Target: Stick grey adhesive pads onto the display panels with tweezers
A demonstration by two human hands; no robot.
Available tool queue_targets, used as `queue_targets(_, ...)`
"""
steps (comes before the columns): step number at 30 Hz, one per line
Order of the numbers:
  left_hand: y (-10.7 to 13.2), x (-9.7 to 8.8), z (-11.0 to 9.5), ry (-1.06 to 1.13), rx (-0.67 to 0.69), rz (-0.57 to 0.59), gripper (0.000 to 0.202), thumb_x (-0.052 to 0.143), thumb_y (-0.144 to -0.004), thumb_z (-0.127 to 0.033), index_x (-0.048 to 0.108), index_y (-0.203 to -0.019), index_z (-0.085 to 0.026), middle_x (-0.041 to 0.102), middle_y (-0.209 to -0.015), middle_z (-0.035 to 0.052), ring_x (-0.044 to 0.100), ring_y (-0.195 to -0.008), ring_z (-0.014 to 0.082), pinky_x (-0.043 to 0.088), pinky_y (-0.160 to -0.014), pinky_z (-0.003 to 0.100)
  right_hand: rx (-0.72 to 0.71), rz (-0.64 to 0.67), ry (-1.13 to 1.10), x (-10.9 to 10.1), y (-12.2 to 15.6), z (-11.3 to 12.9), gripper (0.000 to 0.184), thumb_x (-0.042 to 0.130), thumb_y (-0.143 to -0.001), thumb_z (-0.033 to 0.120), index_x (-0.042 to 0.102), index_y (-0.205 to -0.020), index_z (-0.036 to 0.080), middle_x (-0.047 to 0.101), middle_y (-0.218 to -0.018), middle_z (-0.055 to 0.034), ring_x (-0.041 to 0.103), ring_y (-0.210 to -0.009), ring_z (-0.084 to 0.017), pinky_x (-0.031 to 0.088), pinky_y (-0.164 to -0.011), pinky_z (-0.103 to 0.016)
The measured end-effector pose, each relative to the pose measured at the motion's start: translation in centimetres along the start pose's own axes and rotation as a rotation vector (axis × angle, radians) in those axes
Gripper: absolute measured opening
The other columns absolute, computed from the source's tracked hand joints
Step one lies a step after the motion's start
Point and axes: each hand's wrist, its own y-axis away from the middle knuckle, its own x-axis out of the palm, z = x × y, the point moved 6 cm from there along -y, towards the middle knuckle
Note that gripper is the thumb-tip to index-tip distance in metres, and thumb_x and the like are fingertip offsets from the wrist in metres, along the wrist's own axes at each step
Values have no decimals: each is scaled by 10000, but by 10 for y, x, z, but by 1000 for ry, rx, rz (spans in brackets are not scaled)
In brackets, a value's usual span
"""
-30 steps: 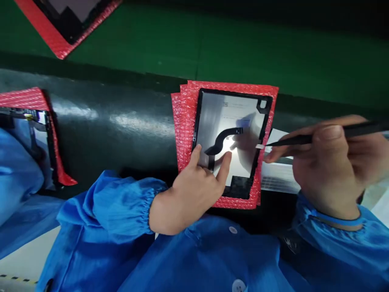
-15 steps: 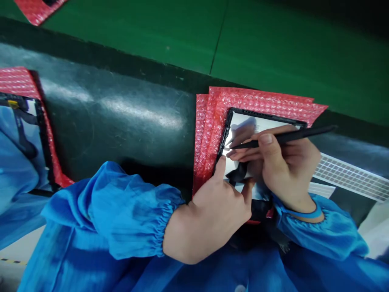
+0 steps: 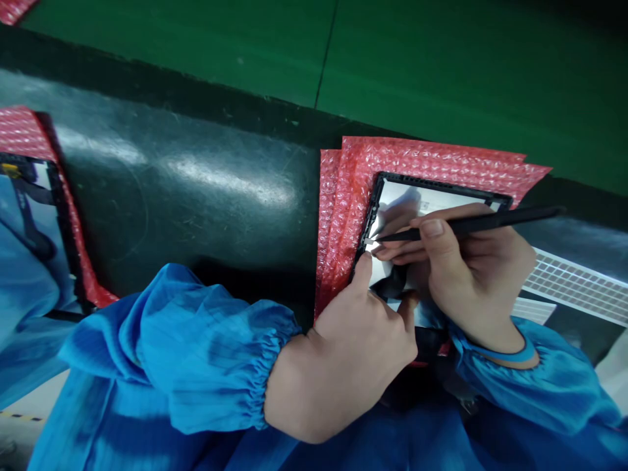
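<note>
A black-framed panel (image 3: 432,193) with a shiny grey back lies on a stack of red bubble-wrap sheets (image 3: 343,196). My left hand (image 3: 353,353) rests on the panel's near left part, forefinger and thumb pressed down on either side of a black flex cable (image 3: 392,288). My right hand (image 3: 466,275) grips black tweezers (image 3: 490,221) like a pen. Their tip holds a small white strip (image 3: 369,241) at the panel's left edge. Both wrists wear blue elastic-cuffed sleeves.
The bubble wrap sits on a dark glossy belt (image 3: 196,190) edged by a green surface (image 3: 441,65). A second panel on red bubble wrap (image 3: 44,196) lies at the left. A white gridded sheet (image 3: 574,288) lies to the right, behind my right hand.
My right hand has carried the tweezers and white strip from the panel's right side across to its left edge. My left hand stayed on the cable. The view shifted left.
</note>
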Motion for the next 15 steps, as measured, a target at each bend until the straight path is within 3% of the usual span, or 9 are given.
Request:
queue_targets(8, -1, -1, 6, 3, 14, -37, 339, 600, -987, -233, 811, -1244, -164, 661, -585, -32, 616, -522, 195, 374, -1295, 580, 4, 26, 26, 1, -2, 0, 154, 737, -1083, 332, 772, -994, 211, 838, -814, -4, 835, -678, -180, 728, -620, -239)
queue_targets(15, -5, 0, 14, 32, 72, 6, 304, 615, -990, -219, 779, -1241, -167, 681, -600, -26, 639, -515, 206, 463, -1227, 570, 7, 55, -15, 5, -4, -2, 155, 752, -1075, 373, 775, -1001, 239, 828, -789, 1, 832, -674, -175, 717, -611, -239)
